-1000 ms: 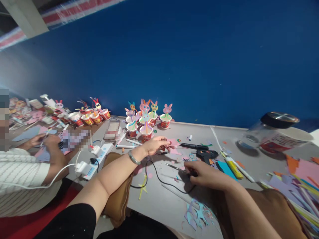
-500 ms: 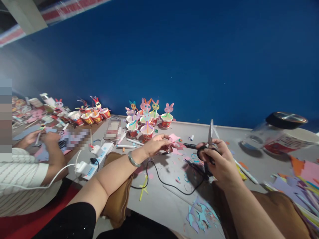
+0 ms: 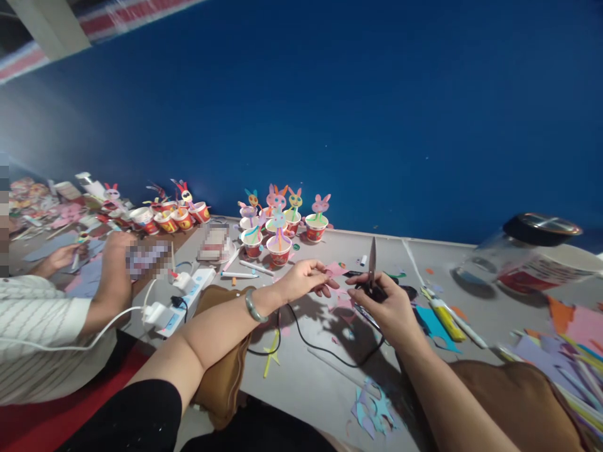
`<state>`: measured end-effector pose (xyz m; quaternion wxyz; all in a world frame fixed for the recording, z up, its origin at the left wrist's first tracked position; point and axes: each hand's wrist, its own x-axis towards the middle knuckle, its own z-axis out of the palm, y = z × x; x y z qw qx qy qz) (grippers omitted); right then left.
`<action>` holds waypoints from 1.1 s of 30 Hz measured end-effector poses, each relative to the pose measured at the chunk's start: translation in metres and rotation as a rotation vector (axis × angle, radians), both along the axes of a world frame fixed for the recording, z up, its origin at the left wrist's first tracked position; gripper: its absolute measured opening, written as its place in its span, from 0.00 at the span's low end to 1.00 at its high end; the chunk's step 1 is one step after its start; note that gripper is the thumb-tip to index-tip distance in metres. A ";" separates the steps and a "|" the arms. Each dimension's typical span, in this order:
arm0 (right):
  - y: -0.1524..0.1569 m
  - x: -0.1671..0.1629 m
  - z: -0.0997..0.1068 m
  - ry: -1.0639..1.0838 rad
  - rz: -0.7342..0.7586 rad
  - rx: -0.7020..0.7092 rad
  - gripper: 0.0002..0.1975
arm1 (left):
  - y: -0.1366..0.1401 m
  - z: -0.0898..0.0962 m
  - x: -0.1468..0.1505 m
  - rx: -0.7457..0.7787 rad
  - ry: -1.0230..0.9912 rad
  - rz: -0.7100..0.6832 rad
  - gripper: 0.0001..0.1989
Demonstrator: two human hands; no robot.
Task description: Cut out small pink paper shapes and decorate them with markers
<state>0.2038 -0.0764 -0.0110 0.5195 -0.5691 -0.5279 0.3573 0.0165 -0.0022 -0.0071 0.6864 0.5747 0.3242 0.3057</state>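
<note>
Inside right grip [image 3: 392, 306], scissors [image 3: 372, 258]: fingers closed round handles, blades pointing up. Just left, left grip [image 3: 305, 281]: fingers half curled at pink paper [image 3: 336, 269], cannot tell whether pinched. Beyond left grip, rabbit-topped cups [image 3: 279, 256] on tabletop [image 3: 311, 389].

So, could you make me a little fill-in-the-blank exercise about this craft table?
1. The right hand holds a pair of ____.
2. The paper by the left hand's fingers is ____.
3. A bracelet circles the person's ____ wrist.
4. The wall behind the table is ____.

Missing words: scissors; pink; left; blue.
</note>
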 end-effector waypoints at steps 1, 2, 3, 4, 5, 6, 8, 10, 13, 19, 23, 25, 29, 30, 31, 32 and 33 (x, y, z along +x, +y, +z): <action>0.001 0.000 -0.001 0.001 0.005 -0.003 0.17 | 0.000 0.000 0.000 -0.005 -0.001 -0.001 0.22; 0.002 0.000 -0.002 -0.003 0.012 -0.013 0.16 | 0.001 0.000 -0.001 -0.015 -0.003 -0.002 0.22; 0.003 0.000 -0.003 -0.010 0.018 -0.027 0.16 | 0.001 0.000 -0.001 -0.028 -0.007 -0.004 0.21; 0.004 0.001 -0.004 -0.017 0.022 -0.040 0.16 | 0.002 -0.001 -0.001 -0.042 -0.012 -0.006 0.21; 0.005 0.002 -0.005 -0.020 0.024 -0.049 0.16 | 0.002 -0.001 -0.002 -0.056 -0.018 -0.007 0.21; 0.006 0.002 -0.005 -0.020 0.025 -0.053 0.16 | 0.003 -0.002 -0.002 -0.069 -0.025 -0.008 0.20; 0.006 0.003 -0.005 -0.018 0.025 -0.054 0.17 | 0.005 -0.003 -0.002 -0.091 -0.035 -0.012 0.20; 0.006 0.004 -0.005 -0.022 0.027 -0.058 0.17 | 0.007 -0.004 -0.002 -0.099 -0.032 -0.013 0.20; 0.006 0.004 -0.006 -0.026 0.061 -0.081 0.17 | 0.011 -0.002 -0.003 -0.043 -0.017 0.044 0.15; 0.010 0.002 -0.021 -0.071 0.105 -0.147 0.20 | 0.015 0.006 -0.006 0.066 0.022 0.194 0.08; 0.011 0.001 -0.025 -0.197 0.001 -0.132 0.18 | 0.014 0.002 -0.006 0.006 -0.025 0.139 0.08; 0.011 0.001 -0.024 -0.238 -0.037 -0.093 0.16 | 0.013 -0.001 -0.005 -0.037 -0.047 0.103 0.10; 0.011 0.001 -0.023 -0.247 -0.052 -0.031 0.13 | 0.011 -0.005 -0.004 -0.110 -0.099 0.035 0.15; 0.011 0.001 -0.024 -0.230 -0.055 -0.025 0.13 | 0.010 -0.005 -0.004 -0.119 -0.113 0.021 0.16; 0.011 0.000 -0.025 -0.216 -0.058 -0.021 0.14 | 0.009 -0.004 -0.004 -0.117 -0.122 0.011 0.17; 0.010 -0.001 -0.025 -0.213 -0.058 -0.019 0.15 | 0.007 -0.003 -0.003 -0.107 -0.124 0.000 0.18; 0.009 -0.003 -0.026 -0.223 -0.048 -0.020 0.15 | 0.005 -0.003 -0.002 -0.091 -0.122 -0.011 0.19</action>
